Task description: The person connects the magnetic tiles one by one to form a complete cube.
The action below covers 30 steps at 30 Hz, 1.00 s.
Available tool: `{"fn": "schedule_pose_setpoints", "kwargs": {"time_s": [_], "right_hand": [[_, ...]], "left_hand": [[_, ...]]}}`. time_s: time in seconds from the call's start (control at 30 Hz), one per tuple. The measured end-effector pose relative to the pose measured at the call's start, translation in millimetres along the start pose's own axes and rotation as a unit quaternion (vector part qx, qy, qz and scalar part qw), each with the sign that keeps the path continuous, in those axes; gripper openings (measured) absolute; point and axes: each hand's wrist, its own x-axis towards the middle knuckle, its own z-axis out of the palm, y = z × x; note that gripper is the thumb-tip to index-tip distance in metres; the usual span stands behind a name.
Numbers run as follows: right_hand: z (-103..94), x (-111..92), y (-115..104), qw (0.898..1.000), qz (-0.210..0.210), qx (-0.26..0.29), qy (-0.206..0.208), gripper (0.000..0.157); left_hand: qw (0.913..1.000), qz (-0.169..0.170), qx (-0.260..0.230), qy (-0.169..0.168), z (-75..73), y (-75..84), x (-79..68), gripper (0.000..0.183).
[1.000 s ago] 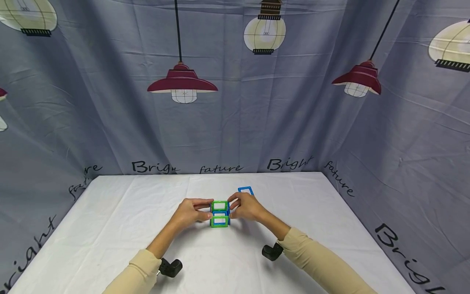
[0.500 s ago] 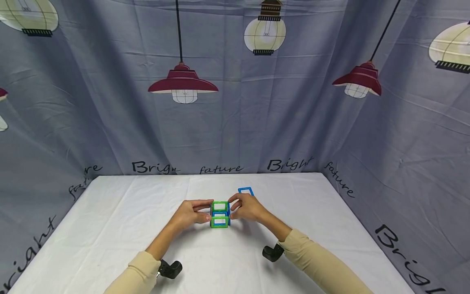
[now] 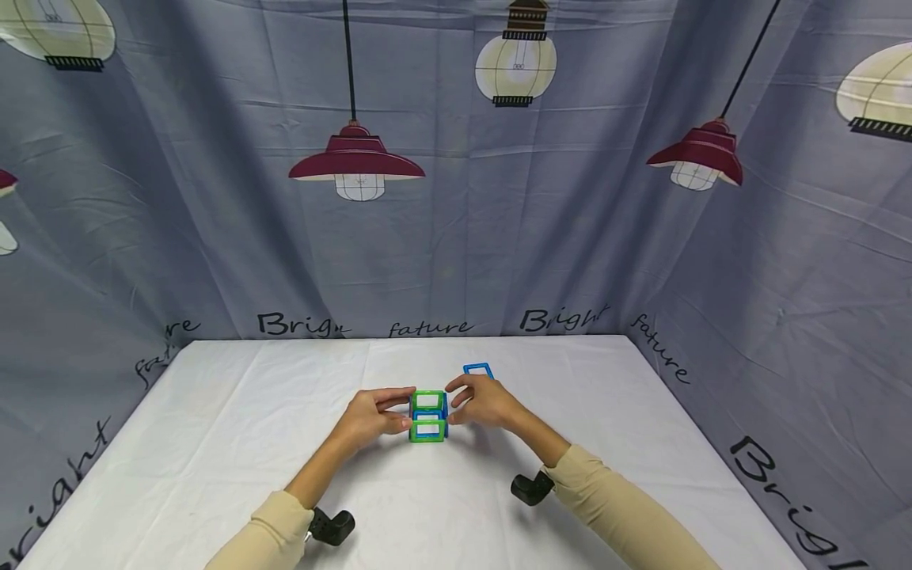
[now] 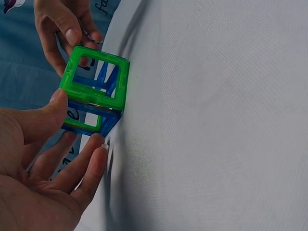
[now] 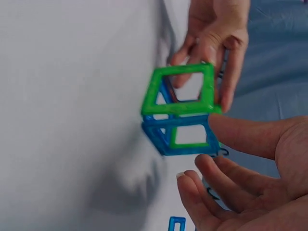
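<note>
A box of green and blue magnetic tiles (image 3: 427, 431) stands on the white tabletop between my hands. Its square frames are see-through, with green ones facing front and back and blue on the sides. My left hand (image 3: 366, 418) holds the box's left side, thumb at the front corner and fingers toward the rear; the left wrist view shows the thumb (image 4: 58, 103) against the green frame. Beside the right side is my right hand (image 3: 488, 402), its fingers loosely bent. Its thumb (image 5: 240, 132) is close to the blue side tile (image 5: 185, 120); contact is hard to tell.
A loose blue tile (image 3: 478, 369) lies behind my right hand, partly covered by it. Black wrist devices (image 3: 332, 527) hang under both sleeves. A grey curtain (image 3: 456, 261) printed with lamps and writing surrounds the white table (image 3: 249, 396).
My right fingertips have shifted very slightly right, off the box's edge. The left hand and the box look almost the same; the whole view has drifted a little.
</note>
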Motion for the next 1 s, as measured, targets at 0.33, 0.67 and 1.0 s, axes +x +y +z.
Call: {"fn": "schedule_pose_setpoints", "kwargs": {"time_s": [0.33, 0.67, 1.0], "right_hand": [[-23.6, 15.6, 11.4, 0.996, 0.013, 0.037, 0.074, 0.057], [-35.8, 39.6, 50.7, 0.987, 0.061, 0.044, 0.145, 0.065], [-30.2, 54.6, 82.6, 0.984, 0.083, 0.061, 0.143, 0.072]], "left_hand": [[0.9999, -0.004, -0.002, 0.011, 0.6, -1.7, 0.5, 0.055], [0.9999, 0.01, -0.003, -0.003, -1.4, -2.6, -0.7, 0.055], [1.0, 0.003, 0.006, 0.007, -2.2, -4.5, 1.4, 0.054]]}}
